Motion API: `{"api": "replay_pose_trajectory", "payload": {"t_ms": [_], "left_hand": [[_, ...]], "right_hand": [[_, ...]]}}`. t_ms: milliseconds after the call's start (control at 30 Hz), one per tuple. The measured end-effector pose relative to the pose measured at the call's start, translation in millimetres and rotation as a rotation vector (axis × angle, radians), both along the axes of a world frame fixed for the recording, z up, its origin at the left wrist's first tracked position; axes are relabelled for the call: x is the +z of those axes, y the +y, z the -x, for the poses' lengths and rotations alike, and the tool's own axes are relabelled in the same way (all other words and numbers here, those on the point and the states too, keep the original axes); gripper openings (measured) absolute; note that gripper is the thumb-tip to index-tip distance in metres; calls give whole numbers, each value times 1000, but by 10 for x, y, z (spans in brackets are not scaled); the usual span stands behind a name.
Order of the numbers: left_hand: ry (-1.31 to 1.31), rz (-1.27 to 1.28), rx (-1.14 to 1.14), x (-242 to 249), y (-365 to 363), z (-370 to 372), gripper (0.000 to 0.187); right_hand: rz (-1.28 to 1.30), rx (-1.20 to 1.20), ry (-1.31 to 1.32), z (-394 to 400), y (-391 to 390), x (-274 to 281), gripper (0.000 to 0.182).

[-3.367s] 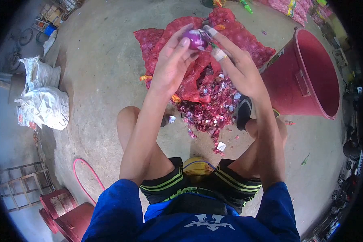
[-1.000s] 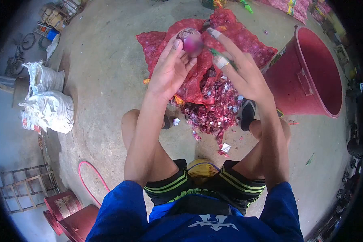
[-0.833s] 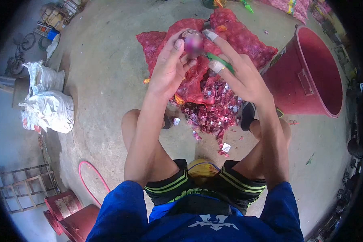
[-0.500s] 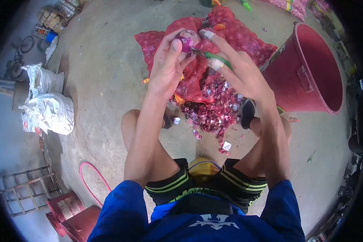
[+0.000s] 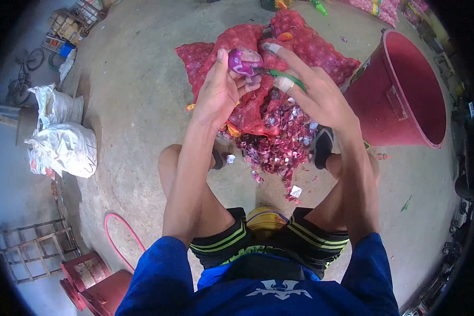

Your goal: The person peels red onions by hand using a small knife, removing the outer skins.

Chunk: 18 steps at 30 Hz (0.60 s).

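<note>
A purple-red onion point(image 5: 241, 62) is held in my left hand point(image 5: 219, 95), its fingers curled around it and the thumb on its near left side. Part of its outer skin shows pale. My right hand point(image 5: 324, 97) grips a small green-handled knife point(image 5: 288, 75). The short dark blade meets the onion's right side, though its exact tip is hard to make out. Pale wraps cover some of my right fingertips, and the right index finger is stretched above the handle. Below both hands lies a heap of onion skins point(image 5: 276, 150) on the floor.
Red mesh sacks point(image 5: 313, 45) of onions lie just beyond my hands. A large tilted red bin point(image 5: 371, 105) stands at right. White sacks point(image 5: 68, 150) sit at left, with a pink hose point(image 5: 119, 217) and red containers point(image 5: 108, 292) at lower left.
The onion has turned in my left hand, and the left thumb has moved up and left. My right hand stays almost in place with the knife against the onion.
</note>
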State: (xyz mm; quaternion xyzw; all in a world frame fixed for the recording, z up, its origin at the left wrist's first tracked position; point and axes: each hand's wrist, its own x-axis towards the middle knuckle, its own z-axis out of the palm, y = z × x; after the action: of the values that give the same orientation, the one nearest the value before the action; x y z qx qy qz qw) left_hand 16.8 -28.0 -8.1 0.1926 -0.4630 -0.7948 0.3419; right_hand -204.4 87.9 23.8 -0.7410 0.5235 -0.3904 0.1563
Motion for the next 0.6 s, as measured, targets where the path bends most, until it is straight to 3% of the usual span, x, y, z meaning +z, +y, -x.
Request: {"api": "replay_pose_trajectory", "payload": {"t_ms": [100, 233, 300, 333, 400, 500, 600], "left_hand": [[30, -101, 161, 28, 96, 123, 64], [-32, -12, 200, 21, 27, 67, 71], [243, -70, -63, 84, 1, -14, 63], [240, -71, -64, 105, 55, 13, 63], [105, 281, 118, 131, 203, 125, 73], [91, 222, 141, 108, 238, 152, 85], [115, 207, 262, 90, 205, 179, 78]], "right_hand": [[15, 14, -50, -25, 0, -24, 64], [-66, -49, -92, -43, 11, 4, 64], [-85, -93, -95, -22, 0, 32, 64], [-99, -135, -95, -10, -9, 38, 64], [-80, -118, -110, 0, -17, -19, 64], [-65, -68, -137, -40, -21, -19, 64], [-81, -47, -120, -68, -20, -10, 64]]}}
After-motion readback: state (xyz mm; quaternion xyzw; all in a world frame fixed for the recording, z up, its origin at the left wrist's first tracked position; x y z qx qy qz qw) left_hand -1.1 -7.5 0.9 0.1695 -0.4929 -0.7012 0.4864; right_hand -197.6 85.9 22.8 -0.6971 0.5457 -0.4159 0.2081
